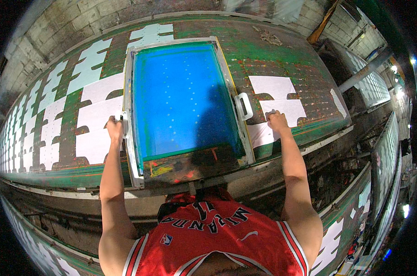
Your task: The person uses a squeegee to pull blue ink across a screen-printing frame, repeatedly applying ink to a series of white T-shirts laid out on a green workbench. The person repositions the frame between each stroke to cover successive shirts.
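Observation:
A screen frame [130, 92] with blue mesh [167, 106] and rows of pale dots lies on the long green-stained table [286, 55]. My left hand [116, 126] is closed on the handle at the frame's left side. My right hand [276, 120] is to the right of the frame, pinched on a white cut piece [263, 136] whose lower part looks creased. More white pieces [271, 84] lie flat just beyond that hand. A second white handle [244, 106] on the frame's right side is free of my hands.
Rows of white cut pieces [98, 122] cover the table's left part. Other long tables with pieces stand behind me and at the right [385, 152]. A post [362, 73] rises at the right, and a block wall [66, 23] runs along the far side.

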{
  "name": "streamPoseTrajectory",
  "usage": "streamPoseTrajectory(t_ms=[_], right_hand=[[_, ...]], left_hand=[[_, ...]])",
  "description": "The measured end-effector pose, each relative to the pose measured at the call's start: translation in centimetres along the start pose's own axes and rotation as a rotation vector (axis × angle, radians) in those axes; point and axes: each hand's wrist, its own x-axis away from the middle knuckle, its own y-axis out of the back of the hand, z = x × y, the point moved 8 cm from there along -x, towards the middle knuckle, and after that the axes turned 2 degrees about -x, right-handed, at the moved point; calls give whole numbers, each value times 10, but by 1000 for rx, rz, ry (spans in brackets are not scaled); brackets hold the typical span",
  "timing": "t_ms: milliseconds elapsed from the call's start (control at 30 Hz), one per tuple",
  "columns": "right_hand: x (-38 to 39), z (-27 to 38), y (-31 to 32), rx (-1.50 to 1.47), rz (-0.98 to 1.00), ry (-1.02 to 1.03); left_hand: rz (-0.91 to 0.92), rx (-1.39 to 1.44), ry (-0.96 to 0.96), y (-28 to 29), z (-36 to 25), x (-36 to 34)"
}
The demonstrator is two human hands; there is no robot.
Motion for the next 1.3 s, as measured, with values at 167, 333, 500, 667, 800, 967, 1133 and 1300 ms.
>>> streamPoseTrajectory(t_ms=[167, 333, 500, 667, 800, 967, 1133, 1300], right_hand=[[2, -9, -2, 98, 117, -82], [5, -42, 9, 219, 48, -167], [18, -72, 30, 153, -136, -209], [41, -33, 30, -40, -289, -154], [56, 25, 7, -711, -280, -74], [36, 58, -19, -1220, -238, -241], [4, 86, -16, -1595, -167, -315], [3, 90, -7, -1606, -206, -361]], left_hand=[[23, 47, -9, -2, 4, -4], [41, 9, 53, 5, -14, 4], [63, 22, 42, 8, -32, 10], [70, 6, 61, 5, -19, 6], [60, 54, 25, -1, -5, -2], [52, 58, 43, -3, 3, -3], [35, -86, 29, 1, -9, -2], [13, -57, 3, 5, -26, 8]])
